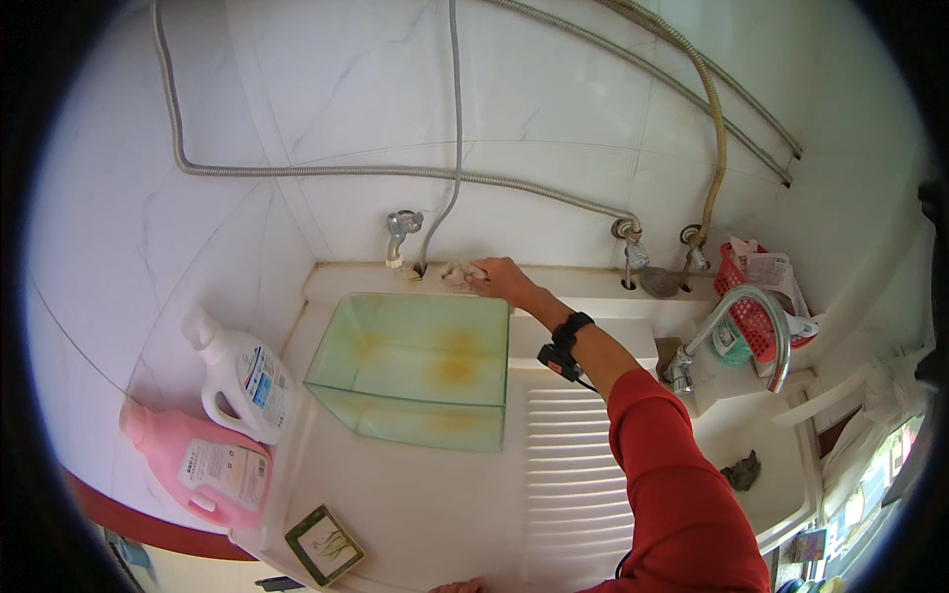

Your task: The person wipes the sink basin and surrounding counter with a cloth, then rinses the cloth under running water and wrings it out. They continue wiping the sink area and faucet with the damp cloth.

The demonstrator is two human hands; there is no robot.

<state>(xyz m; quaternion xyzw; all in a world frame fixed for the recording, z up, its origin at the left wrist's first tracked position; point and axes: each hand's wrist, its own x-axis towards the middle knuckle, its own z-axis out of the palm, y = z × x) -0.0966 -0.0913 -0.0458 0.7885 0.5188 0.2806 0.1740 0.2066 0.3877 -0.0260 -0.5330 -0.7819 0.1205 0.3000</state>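
My right hand (503, 279) reaches to the back ledge of the laundry sink. A crumpled whitish rag (461, 276) is pinched in its fingers and lies against the ledge. Just in front stands a glass fish tank (415, 356), with yellowish-brown stains on its glass; it sits on the sink's white surface (415, 489). Only the fingers of my left hand (458, 586) show, at the bottom edge near the sink's front, and what they do is cut off.
White (248, 378) and pink (196, 467) detergent bottles stand left. A green-framed square dish (325, 545) sits front left. A ribbed washboard (574, 459) and curved faucet (749, 296) are right. A red plastic basket (752, 311) holds papers; a dark rag (743, 471) lies in the basin.
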